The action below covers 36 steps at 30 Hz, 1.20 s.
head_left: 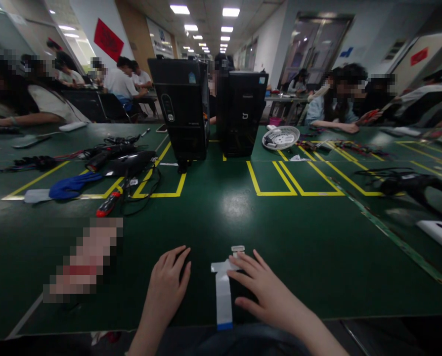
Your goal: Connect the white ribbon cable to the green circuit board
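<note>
A white flat ribbon cable [224,299] with a blue end lies on the green table at its front edge, in a T shape. A small pale connector-like piece [238,248] is at its far end. My right hand [260,284] is spread palm down, its fingertips on or just over the cable's upper right part and hiding some of it. To the left of the cable my left hand [167,282] rests on the tabletop with fingers stretched out, holding nothing and apart from the cable.
Two black computer towers [186,109] stand at the back. Left are a screwdriver [109,203], a blue glove [74,185], tangled black cables and a blurred-out flat item [83,262]. On the right lie a white basket [281,137] and a long green circuit strip [387,230]. Other people sit around.
</note>
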Each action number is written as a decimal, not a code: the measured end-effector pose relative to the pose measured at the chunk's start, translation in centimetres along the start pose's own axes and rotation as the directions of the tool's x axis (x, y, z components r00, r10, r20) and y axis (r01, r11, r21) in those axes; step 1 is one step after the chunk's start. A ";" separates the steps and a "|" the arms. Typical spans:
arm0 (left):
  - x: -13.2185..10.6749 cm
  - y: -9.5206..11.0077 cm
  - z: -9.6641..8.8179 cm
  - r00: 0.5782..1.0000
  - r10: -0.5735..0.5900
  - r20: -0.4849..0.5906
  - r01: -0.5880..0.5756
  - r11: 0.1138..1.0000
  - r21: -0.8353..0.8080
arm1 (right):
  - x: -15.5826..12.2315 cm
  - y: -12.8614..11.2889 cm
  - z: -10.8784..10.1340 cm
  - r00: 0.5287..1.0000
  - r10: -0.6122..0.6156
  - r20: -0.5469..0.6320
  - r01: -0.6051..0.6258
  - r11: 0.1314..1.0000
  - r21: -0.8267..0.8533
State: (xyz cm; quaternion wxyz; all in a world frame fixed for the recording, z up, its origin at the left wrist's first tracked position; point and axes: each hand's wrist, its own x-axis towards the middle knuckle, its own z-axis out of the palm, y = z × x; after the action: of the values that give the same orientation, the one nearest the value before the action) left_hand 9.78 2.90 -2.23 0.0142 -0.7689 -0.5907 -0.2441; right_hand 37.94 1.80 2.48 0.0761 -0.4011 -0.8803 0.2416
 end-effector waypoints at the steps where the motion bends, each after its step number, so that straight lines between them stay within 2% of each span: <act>1: 0.0 0.0 0.0 1.000 0.000 0.000 0.000 1.000 0.001 | 0.7 -0.5 0.2 1.000 -0.017 0.007 0.016 1.000 0.013; 5: 0.0 0.0 0.1 1.000 0.002 0.004 -0.002 1.000 0.006 | 2.2 -1.1 0.9 1.000 -0.013 -0.009 0.013 1.000 -0.010; 10: 0.0 0.0 0.1 1.000 0.007 0.000 -0.007 1.000 0.005 | 1.6 -0.9 1.5 0.999 -0.046 -0.026 0.044 0.996 -0.081; 12: 0.0 -0.1 0.1 1.000 0.004 0.006 -0.004 1.000 0.010 | 0.8 0.1 1.3 0.995 -0.043 -0.091 0.031 0.990 -0.136; 14: 0.0 -0.1 0.0 1.000 -0.001 0.015 0.001 1.000 0.014 | -0.4 2.3 0.4 0.971 0.036 -0.236 -0.087 0.975 -0.206; 15: 0.0 -0.1 0.0 1.000 -0.002 0.019 0.002 1.000 0.015 | -1.2 3.8 -0.3 0.934 0.112 -0.340 -0.199 0.952 -0.232; 16: 0.0 -0.1 0.0 1.000 -0.003 0.022 0.003 1.000 0.017 | -2.2 5.6 -1.1 0.869 0.204 -0.450 -0.339 0.909 -0.242; 17: 0.0 -0.1 0.0 1.000 -0.003 0.025 0.003 1.000 0.019 | -3.5 7.6 -2.0 0.779 0.301 -0.549 -0.487 0.843 -0.228; 18: 0.0 -0.1 0.0 1.000 -0.003 0.027 0.002 1.000 0.020 | -4.9 9.6 -3.0 0.657 0.395 -0.642 -0.635 0.749 -0.188; 20: 0.0 -0.1 0.0 1.000 -0.004 0.028 0.003 1.000 0.019 | -8.4 13.5 -4.9 0.397 0.548 -0.736 -0.851 0.520 -0.071; 23: 0.1 -0.1 0.0 0.999 -0.009 0.032 0.008 1.000 0.011 | -14.2 17.9 -6.5 0.066 0.677 -0.733 -0.962 0.238 0.133; 25: 0.1 -0.1 0.0 0.999 -0.015 0.033 0.015 1.000 0.008 | -17.4 19.8 -6.5 -0.062 0.725 -0.686 -0.959 0.147 0.242; 27: 0.1 0.0 -0.1 0.999 -0.019 0.034 0.019 1.000 0.006 | -19.6 21.1 -6.1 -0.112 0.760 -0.641 -0.949 0.109 0.295; 31: 0.2 0.1 -0.2 0.999 -0.020 0.036 0.020 1.000 0.009 | -20.7 21.6 -5.3 -0.083 0.779 -0.622 -0.958 0.110 0.265; 36: 0.2 -0.1 -0.1 1.000 -0.018 0.021 0.018 1.000 0.004 | -19.9 20.5 -5.9 -0.089 0.803 -0.590 -0.963 0.082 0.256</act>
State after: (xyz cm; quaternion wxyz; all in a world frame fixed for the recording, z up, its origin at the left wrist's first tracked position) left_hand 9.65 3.12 -2.10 0.0071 -0.7663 -0.5980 -0.2349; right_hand 66.89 0.71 -1.15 0.1189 -0.9385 -0.3230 -0.0278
